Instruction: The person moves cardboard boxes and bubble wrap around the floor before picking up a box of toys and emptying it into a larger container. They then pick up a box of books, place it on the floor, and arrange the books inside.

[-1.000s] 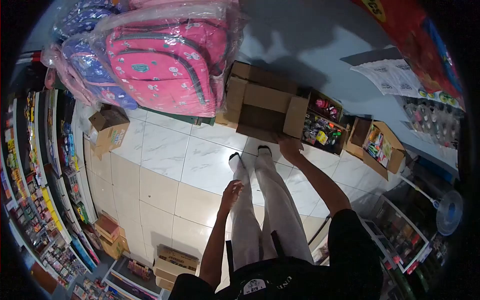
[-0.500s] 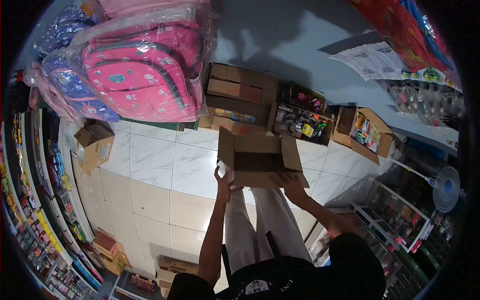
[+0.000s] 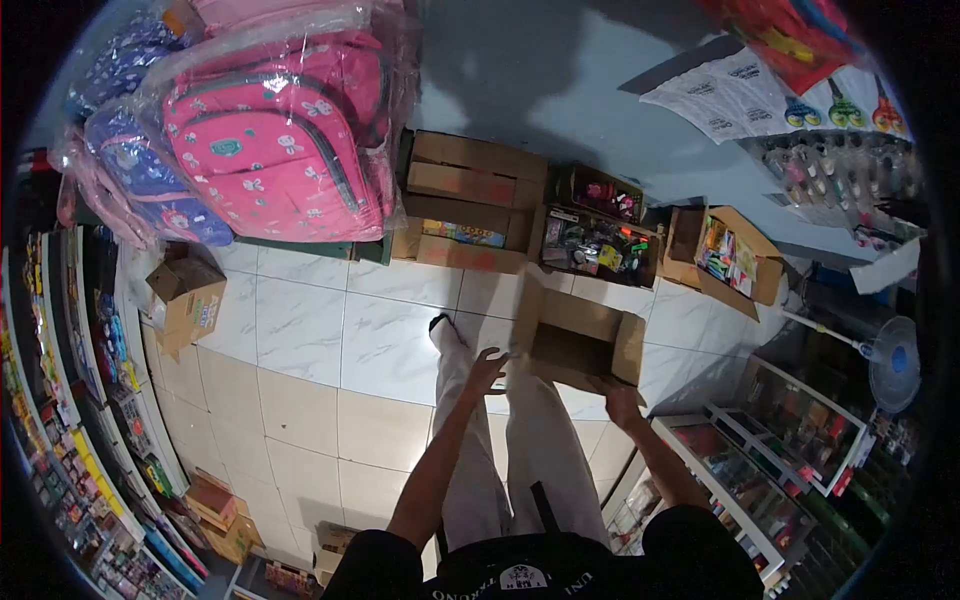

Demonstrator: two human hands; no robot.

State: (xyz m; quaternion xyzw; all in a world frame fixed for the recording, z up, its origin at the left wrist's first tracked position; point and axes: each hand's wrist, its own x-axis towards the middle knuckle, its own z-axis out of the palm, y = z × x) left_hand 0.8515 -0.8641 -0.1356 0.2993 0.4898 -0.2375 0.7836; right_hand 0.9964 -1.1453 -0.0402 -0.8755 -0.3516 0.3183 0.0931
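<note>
An open cardboard box [image 3: 576, 314] is held in front of my legs, its flaps raised and its inside in shadow. My right hand [image 3: 621, 402] grips the box's near right corner, fingers at the rim. Just off the box's left side, my left hand [image 3: 486, 373] has its fingers stretched apart, the fingertips close to the cardboard. Beyond the box, a tray of small packaged goods [image 3: 600, 248] stands on the floor by the wall.
Pink backpacks in plastic [image 3: 265, 150] stand at upper left, beside stacked cartons [image 3: 470, 185]. An open carton of goods [image 3: 735, 260] lies right of the tray. A white fan [image 3: 890, 365] and glass display case [image 3: 800, 420] are at right, stocked shelves [image 3: 120, 400] at left.
The box has moved right and turned slightly. My left hand has come off its left side, while my right hand has stayed on the near right corner. One foot now shows stepped forward.
</note>
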